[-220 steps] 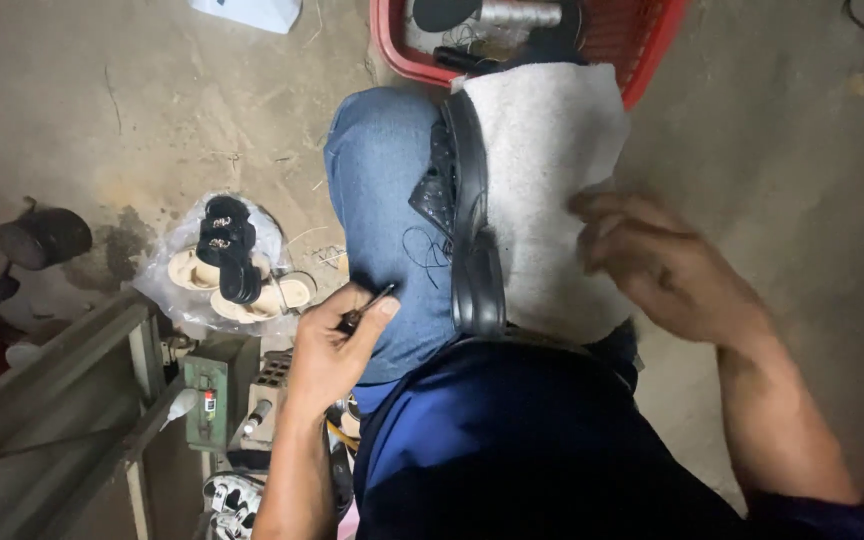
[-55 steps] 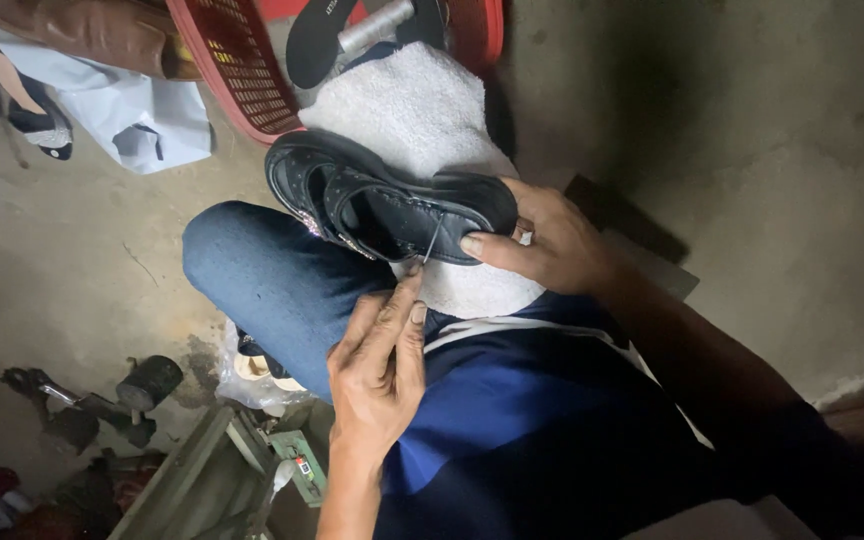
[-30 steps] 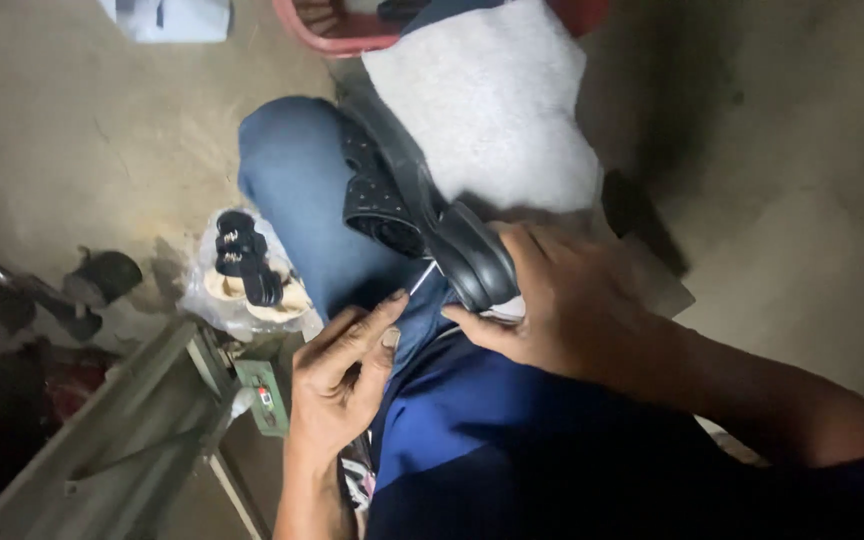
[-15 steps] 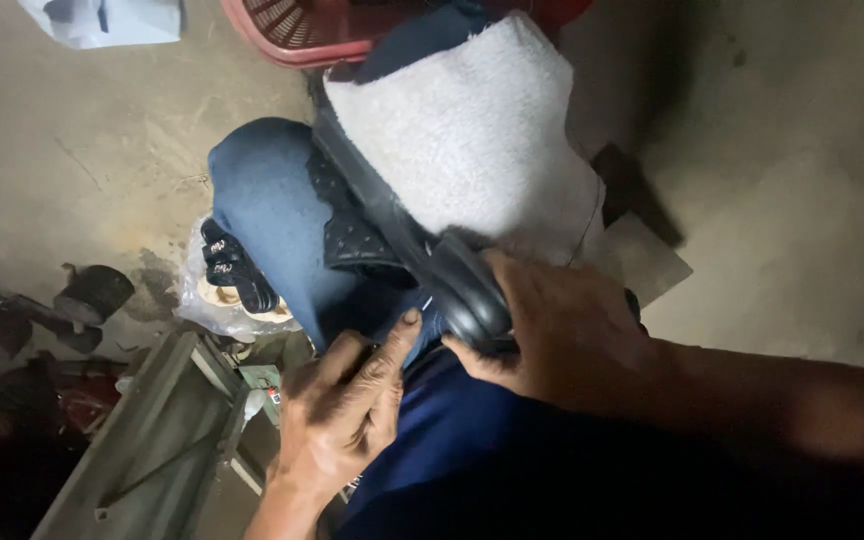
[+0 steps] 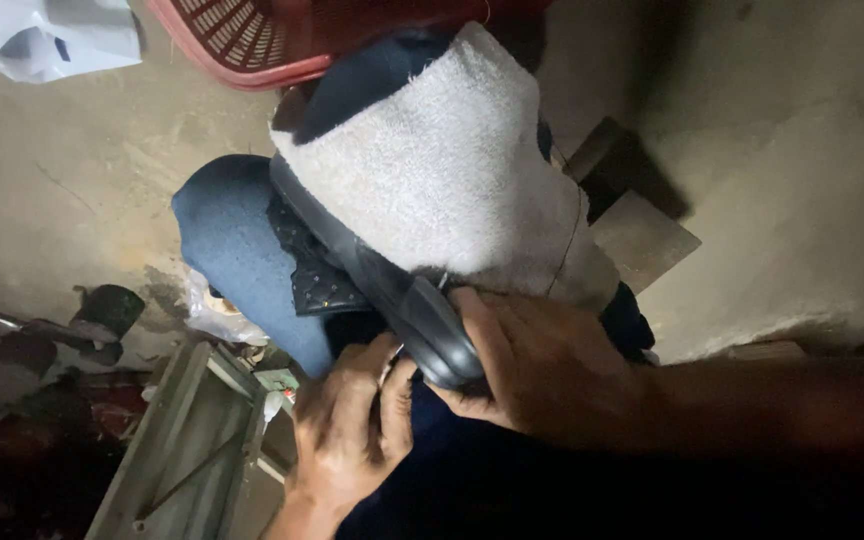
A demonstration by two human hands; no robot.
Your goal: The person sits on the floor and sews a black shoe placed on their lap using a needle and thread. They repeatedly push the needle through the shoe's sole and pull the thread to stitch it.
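Note:
A black shoe (image 5: 382,285) lies on its side across my lap, sole edge up, its studded upper against my blue-jeaned knee (image 5: 227,240). A grey towel (image 5: 432,180) covers the other knee and touches the shoe's sole. My right hand (image 5: 542,370) clasps the shoe's heel end from the right. My left hand (image 5: 352,435) comes up from below, its fingertips bunched against the heel beside the right thumb. They pinch a thin tool that barely shows.
A red plastic basket (image 5: 242,45) stands beyond my knees, with a white bag (image 5: 52,40) to its left. A grey-green metal box (image 5: 187,440) and dark tools (image 5: 102,310) lie on the concrete floor at the left. A flat slab (image 5: 642,235) sits at the right.
The view has drawn closer to the lap. The left hand's fingertips have moved up tight against the shoe's heel. The right hand keeps its hold on the heel.

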